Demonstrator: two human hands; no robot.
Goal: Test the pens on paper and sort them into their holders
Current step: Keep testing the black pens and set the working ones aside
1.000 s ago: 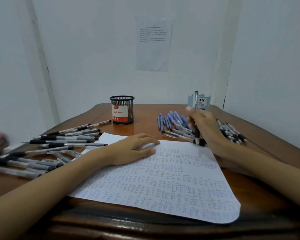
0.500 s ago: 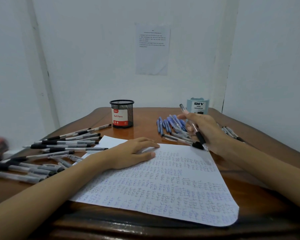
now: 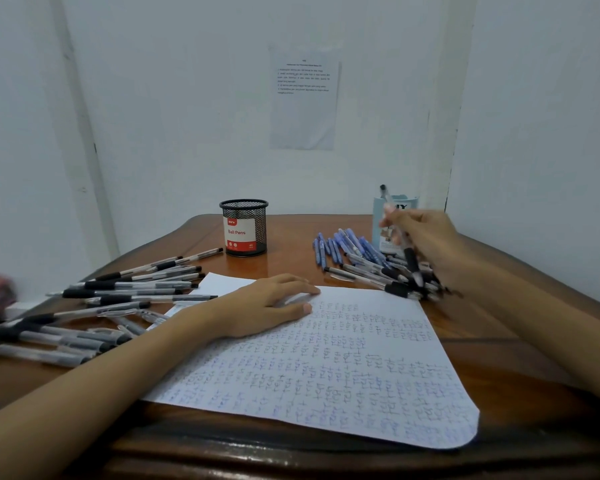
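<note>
A head-worn camera looks down on a brown wooden counter (image 3: 499,323) set in a white corner. A sheet of paper (image 3: 326,368) lies in the middle, almost filled with rows of small blue and black scribbles. The left hand (image 3: 271,306) rests flat on the sheet's far left part, fingers straight, pinning it down.

The right hand (image 3: 426,244) is raised over the sheet's far right corner. Its grip is closed around one pen (image 3: 411,261), a clear barrel with a black sleeve, held steeply with the tip down and the cap end up. The tip hangs just above a loose heap of similar black-sleeved pens (image 3: 371,273), not on the paper.

Behind that heap lies a fan of blue pens (image 3: 343,245), and behind those stands a pale blue holder (image 3: 377,216). A black mesh holder (image 3: 244,226) labelled "Ball Pens" stands at the middle back. Many more black-sleeved pens (image 3: 118,292) lie spread across the left side.

The step in hand looks like carrying this pen to the paper for a test stroke. To do it well, the tip should go to the bare strip near the sheet's top edge, beside the left fingertips, since fresh ink would be hard to judge among old marks. The left hand should go on pressing so the sheet cannot slide. The pen should lift clear of the heap first, to avoid scattering it.
</note>
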